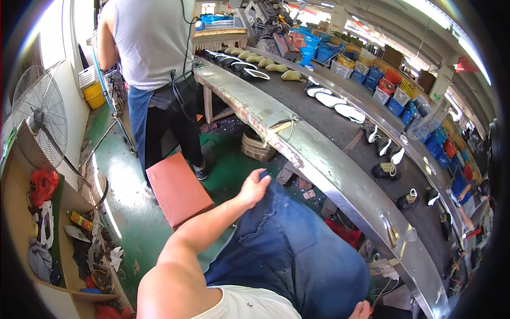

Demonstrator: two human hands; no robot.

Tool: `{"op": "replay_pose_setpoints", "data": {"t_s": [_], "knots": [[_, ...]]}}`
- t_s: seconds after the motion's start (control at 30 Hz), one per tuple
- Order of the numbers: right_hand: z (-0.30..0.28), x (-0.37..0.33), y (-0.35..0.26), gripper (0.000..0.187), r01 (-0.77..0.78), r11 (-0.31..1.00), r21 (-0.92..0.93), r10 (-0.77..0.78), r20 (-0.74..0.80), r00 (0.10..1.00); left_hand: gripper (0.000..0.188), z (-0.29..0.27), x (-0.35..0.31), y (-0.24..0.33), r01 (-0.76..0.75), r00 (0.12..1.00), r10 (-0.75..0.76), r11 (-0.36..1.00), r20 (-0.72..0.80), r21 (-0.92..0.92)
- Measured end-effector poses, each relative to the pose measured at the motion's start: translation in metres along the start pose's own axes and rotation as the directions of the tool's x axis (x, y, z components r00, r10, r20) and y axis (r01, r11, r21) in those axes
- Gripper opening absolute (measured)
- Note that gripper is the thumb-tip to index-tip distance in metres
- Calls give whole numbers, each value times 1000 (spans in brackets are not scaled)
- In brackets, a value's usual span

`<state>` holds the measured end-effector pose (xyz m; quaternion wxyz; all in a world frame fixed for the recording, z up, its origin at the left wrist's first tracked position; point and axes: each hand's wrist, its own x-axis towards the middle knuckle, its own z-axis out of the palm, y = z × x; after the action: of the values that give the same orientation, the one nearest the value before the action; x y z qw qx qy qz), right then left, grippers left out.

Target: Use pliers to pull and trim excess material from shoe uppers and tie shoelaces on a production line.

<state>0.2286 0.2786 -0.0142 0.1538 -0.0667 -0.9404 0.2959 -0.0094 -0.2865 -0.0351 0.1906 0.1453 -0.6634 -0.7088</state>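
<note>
A worn blue apron spreads out in front of my body, over my white shirt. My left hand is closed on its far left corner, with the arm stretched forward. At the lower edge, my right hand shows only in part. Its fingers are curled at the apron's right edge and seem to grip the cloth; the rest is cut off by the frame.
A metal-edged bench curves along my right, beside a dark conveyor belt carrying shoe parts. A reddish-brown box seat stands ahead, near a co-worker. A fan and cluttered shelf are left; a basket sits under the bench.
</note>
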Motion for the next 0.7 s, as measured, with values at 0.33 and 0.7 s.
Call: {"op": "replay_pose_setpoints", "data": {"t_s": [0.33, 0.7], "knots": [[58, -79, 20, 21, 52, 998, -27, -12, 784, 620, 26, -151, -95, -112, 87, 587, -796, 241, 146, 967], [49, -16, 12, 41, 207, 976, -72, -73, 784, 617, 78, 15, -99, -69, -304, 710, -428, 529, 559, 792]]}}
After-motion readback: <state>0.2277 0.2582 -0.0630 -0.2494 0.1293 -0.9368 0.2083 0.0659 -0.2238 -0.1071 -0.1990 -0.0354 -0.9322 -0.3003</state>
